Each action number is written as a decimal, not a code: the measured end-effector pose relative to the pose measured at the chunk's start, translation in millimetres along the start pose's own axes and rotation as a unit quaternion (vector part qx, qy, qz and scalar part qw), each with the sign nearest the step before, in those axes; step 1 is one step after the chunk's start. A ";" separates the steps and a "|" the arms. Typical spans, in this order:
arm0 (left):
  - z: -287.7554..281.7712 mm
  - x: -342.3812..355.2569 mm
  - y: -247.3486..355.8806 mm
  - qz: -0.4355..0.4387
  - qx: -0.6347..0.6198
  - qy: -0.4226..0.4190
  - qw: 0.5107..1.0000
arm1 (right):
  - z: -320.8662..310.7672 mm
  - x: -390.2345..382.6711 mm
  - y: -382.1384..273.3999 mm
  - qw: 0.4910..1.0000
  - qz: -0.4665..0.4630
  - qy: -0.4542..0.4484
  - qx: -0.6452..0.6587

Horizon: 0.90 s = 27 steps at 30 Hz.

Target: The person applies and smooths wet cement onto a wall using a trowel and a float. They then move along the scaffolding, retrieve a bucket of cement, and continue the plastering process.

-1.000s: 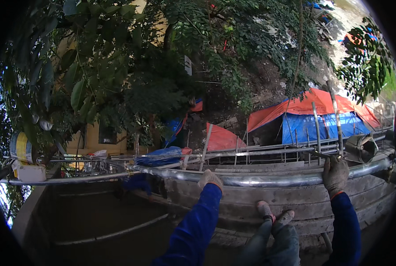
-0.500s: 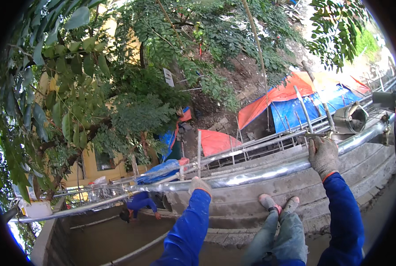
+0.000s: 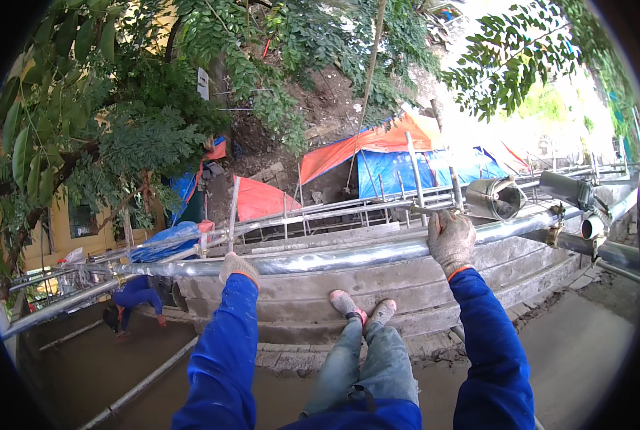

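Note:
A long shiny metal pipe (image 3: pixel 341 260) runs across in front of me, above concrete steps. My left hand (image 3: pixel 238 266), in a pale, dirty work glove, is closed over the pipe at its left part. Farther right, my right hand (image 3: pixel 451 240), gloved the same way, is curled in a fist on the same pipe. A thin dark metal piece (image 3: pixel 422 210) shows just beyond the right knuckles; whether that hand holds it I cannot tell. Both fingertips are hidden on the pipe's far side. My mud-stained shoes (image 3: pixel 364 307) stand on the steps below.
Right of my hand hang metal cylindrical containers (image 3: pixel 493 198) beside the pipe joints. Scaffold tubes, an orange tarp (image 3: pixel 266 200) and a blue tarp (image 3: pixel 427 173) lie beyond. At lower left a person in blue (image 3: pixel 135 295) bends over wet grey concrete (image 3: pixel 155 351). Leafy branches (image 3: pixel 140 143) hang at left.
The view has swung right, so the surroundings sit farther left and more of the pipe's right end shows. Both hands stay on the pipe.

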<state>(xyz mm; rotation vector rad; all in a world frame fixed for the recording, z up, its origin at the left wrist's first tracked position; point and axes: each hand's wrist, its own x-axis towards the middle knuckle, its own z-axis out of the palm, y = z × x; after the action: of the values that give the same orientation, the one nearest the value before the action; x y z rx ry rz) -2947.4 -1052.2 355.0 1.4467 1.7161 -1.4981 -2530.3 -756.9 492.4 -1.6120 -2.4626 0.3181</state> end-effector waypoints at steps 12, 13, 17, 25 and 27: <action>-8.9 -6.9 -1.8 -0.027 -0.011 -0.027 0.999 | 7.1 -0.4 0.2 0.996 0.028 -0.053 -0.070; -9.8 -7.0 -1.3 -0.026 -0.009 -0.020 0.999 | 8.0 -0.8 2.1 0.995 0.031 -0.058 -0.076; 6.6 3.7 2.6 -0.044 0.018 -0.007 0.999 | 8.4 0.7 3.7 0.995 0.033 -0.075 -0.050; 32.3 17.8 2.7 0.010 0.031 0.009 0.999 | 11.3 1.6 3.5 0.994 0.044 -0.082 -0.060; 27.1 18.2 0.4 0.009 0.035 0.004 0.999 | 8.2 2.8 2.0 0.991 0.051 -0.099 -0.067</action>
<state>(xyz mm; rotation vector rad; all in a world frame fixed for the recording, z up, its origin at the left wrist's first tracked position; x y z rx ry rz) -2961.6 -1069.2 330.9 1.5011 1.6663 -1.5591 -2531.9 -754.2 484.1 -1.8495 -2.6014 0.3499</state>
